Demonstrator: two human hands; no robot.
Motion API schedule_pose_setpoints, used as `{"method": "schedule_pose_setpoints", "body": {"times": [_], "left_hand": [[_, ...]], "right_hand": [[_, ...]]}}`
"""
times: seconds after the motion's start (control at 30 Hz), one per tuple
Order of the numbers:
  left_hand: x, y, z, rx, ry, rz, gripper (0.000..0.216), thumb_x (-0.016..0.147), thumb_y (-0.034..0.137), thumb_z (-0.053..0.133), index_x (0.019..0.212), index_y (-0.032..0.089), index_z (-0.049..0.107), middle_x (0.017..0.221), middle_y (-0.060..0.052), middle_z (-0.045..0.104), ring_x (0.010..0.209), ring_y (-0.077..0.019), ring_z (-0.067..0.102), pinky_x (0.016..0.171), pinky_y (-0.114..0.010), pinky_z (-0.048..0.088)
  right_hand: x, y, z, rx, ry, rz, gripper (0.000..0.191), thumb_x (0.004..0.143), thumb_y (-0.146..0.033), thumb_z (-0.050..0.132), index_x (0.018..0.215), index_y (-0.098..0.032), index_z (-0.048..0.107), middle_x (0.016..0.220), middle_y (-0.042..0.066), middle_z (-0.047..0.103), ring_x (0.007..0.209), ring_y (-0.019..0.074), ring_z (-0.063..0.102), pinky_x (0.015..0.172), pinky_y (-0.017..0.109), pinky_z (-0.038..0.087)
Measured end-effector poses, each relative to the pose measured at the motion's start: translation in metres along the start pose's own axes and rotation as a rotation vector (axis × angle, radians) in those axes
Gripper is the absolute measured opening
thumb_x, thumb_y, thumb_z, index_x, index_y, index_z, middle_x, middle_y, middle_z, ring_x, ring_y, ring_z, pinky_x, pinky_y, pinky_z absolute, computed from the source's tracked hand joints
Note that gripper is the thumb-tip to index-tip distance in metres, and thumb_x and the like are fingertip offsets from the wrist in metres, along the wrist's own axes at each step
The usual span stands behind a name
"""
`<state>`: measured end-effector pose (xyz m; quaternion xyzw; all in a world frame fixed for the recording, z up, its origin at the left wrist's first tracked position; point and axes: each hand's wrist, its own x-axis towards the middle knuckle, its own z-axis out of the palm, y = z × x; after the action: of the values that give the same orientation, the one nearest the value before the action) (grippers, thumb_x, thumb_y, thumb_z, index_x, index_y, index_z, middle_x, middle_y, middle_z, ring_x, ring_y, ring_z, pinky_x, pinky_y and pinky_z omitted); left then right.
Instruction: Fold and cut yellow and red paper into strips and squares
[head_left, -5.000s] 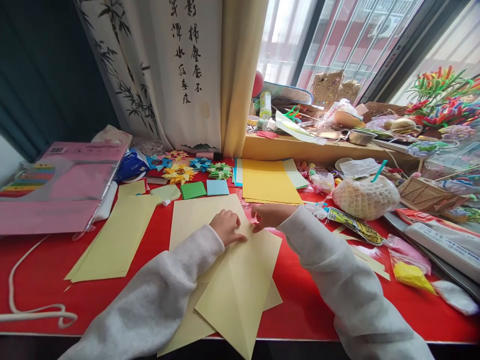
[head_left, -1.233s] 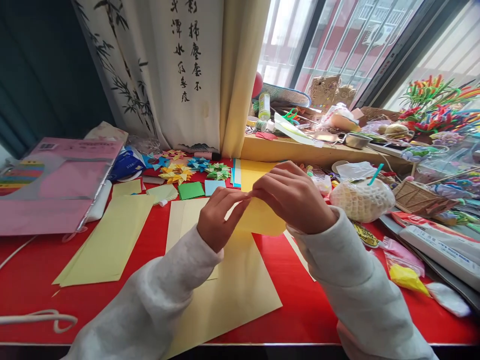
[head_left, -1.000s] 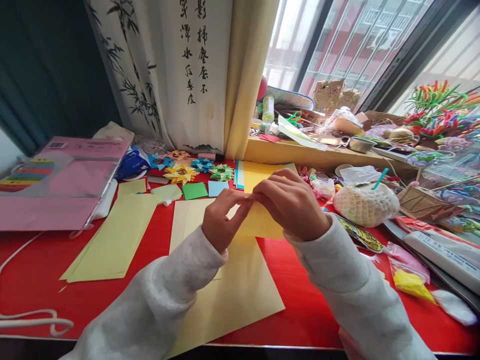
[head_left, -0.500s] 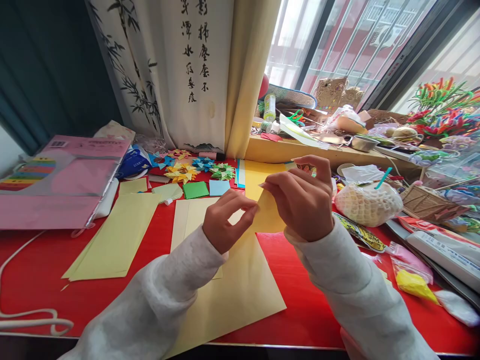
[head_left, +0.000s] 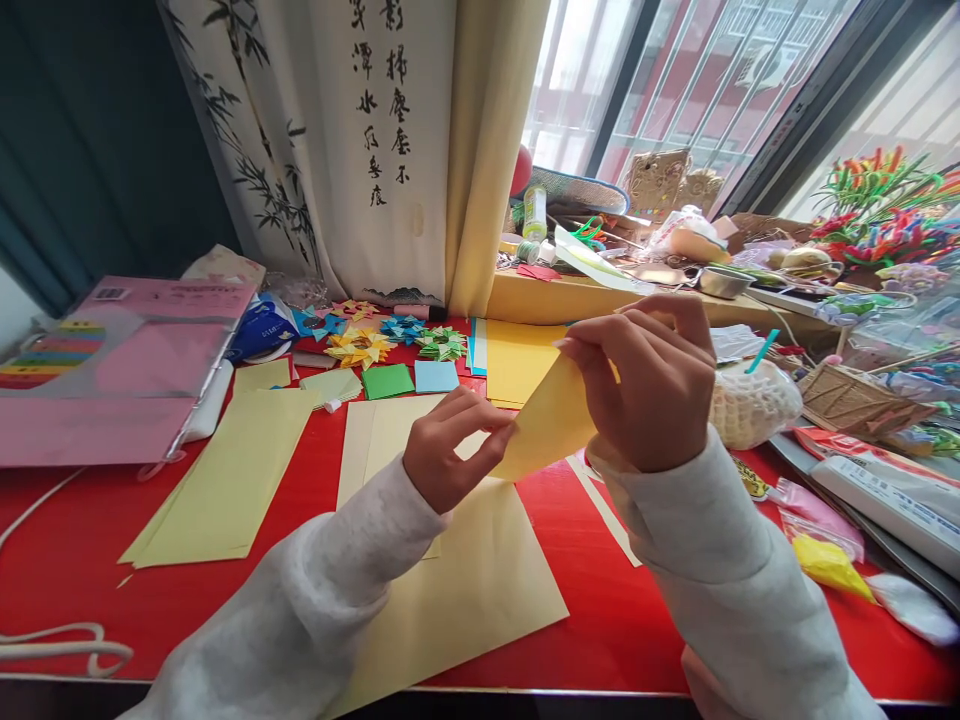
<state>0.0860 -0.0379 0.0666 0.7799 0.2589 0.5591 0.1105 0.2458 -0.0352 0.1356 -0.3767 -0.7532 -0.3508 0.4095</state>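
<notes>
We worked over a red tabletop (head_left: 615, 635) that ran the full width of the view. On it, below the hands, lay a large cream paper sheet (head_left: 480, 590), one corner angled rightward. We noted overlapping pale-yellow paper strips (head_left: 225, 480) to its left and golden-yellow sheets (head_left: 517, 360) behind. Our right hand (head_left: 652, 390) pinched thumb to finger on the upper corner of a translucent yellow paper (head_left: 551, 415); our left hand (head_left: 450, 450) pinched its left edge, lower down. The paper slanted between both hands, above the tabletop; we could not tell whether it joined the cream sheet. Green (head_left: 388, 380) and light-blue paper squares (head_left: 436, 376) sat behind.
</notes>
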Motion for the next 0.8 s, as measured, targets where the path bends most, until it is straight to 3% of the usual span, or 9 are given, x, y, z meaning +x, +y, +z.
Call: {"method": "schedule_pose_setpoints", "body": {"times": [0.4,0.8], "left_hand": [[-0.001,0.002,0.003,-0.012,-0.056,0.072,0.011,0.067,0.008,0.051,0.072,0.016,0.056,0.065,-0.003,0.058,0.063,-0.0129,0.047,0.058,-0.028,0.042],[-0.005,-0.008,0.01,0.004,-0.08,0.072,0.01,0.066,0.007,0.051,0.07,0.015,0.056,0.064,-0.004,0.058,0.062,-0.0126,0.045,0.058,-0.028,0.042]], "right_hand": [[0.006,0.019,-0.014,-0.098,0.223,0.035,0.009,0.073,-0.019,0.049,0.065,-0.02,0.052,0.055,-0.004,0.056,0.053,0.0101,0.049,0.075,0.031,0.039],[0.005,0.053,-0.01,-0.215,0.296,0.096,0.011,0.072,-0.018,0.049,0.062,-0.017,0.053,0.052,-0.003,0.055,0.052,0.0083,0.046,0.073,0.029,0.038]]}}
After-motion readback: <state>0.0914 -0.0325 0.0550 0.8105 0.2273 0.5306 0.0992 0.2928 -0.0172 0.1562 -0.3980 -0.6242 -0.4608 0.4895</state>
